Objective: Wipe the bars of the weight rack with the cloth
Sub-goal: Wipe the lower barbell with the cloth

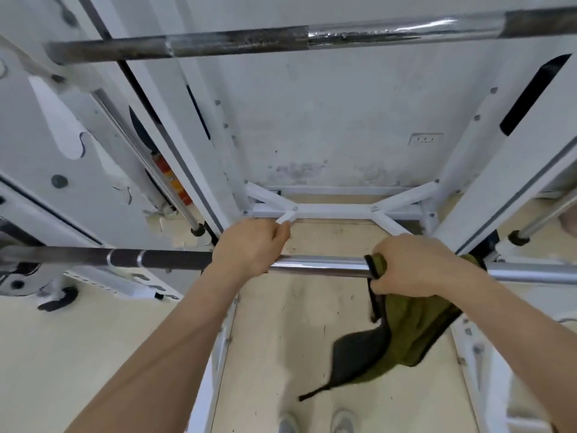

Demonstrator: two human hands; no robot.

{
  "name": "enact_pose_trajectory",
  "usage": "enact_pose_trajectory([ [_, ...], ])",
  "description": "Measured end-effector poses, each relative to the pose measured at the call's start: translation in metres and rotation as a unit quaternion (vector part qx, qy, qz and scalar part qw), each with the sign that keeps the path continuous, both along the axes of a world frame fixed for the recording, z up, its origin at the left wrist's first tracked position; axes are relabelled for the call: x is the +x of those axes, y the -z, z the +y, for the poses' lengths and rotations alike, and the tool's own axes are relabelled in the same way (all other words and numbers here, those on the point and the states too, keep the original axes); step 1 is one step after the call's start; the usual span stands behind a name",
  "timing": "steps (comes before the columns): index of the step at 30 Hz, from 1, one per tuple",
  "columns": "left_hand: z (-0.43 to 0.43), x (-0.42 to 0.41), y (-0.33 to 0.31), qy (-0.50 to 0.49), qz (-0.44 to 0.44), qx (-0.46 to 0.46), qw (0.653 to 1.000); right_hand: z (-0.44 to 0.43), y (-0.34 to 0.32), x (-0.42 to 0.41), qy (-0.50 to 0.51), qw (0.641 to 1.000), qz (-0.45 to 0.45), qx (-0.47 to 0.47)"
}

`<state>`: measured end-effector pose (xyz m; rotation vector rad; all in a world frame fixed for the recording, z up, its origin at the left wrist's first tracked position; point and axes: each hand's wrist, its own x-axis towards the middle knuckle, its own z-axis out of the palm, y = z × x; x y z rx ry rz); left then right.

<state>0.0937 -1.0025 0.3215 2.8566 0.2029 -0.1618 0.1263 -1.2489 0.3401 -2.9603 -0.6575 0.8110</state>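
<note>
our right hand (412, 267) curls round the cloth (409, 329), wrapping it over the lower bar (321, 265) right of its middle. the rest of the cloth hangs loose below. our left hand (249, 245) closes bare round the same bar just to the left, with shiny chrome between the two. the cloth is soft and light, so we judge it slides best if gripped where it wraps the bar. the bar looks stiff, smooth and likely slippery where polished. the upper bar (237, 46) sits well above, with neither hand on it. the white rack (334, 210) carries both. no container shows.
</note>
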Motion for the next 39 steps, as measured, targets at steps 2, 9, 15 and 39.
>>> enact_pose_trajectory([
  [2,0.001,0.001,0.001,-0.004,-0.01,0.001,1.0,0.025,0.007,-0.012,-0.015,0.996,-0.084,-0.007],
  [9,0.01,-0.005,0.005,-0.031,-0.137,-0.056,0.988,0.147,0.029,-0.04,-0.046,0.973,-0.204,0.099],
  [15,0.008,-0.014,0.004,0.029,-0.134,-0.076,0.988,0.067,0.033,-0.044,-0.051,0.949,-0.286,0.121],
  [39,-0.067,-0.068,0.007,0.219,-0.107,0.105,0.964,-0.017,-0.006,-0.045,0.015,0.991,-0.132,0.021],
])
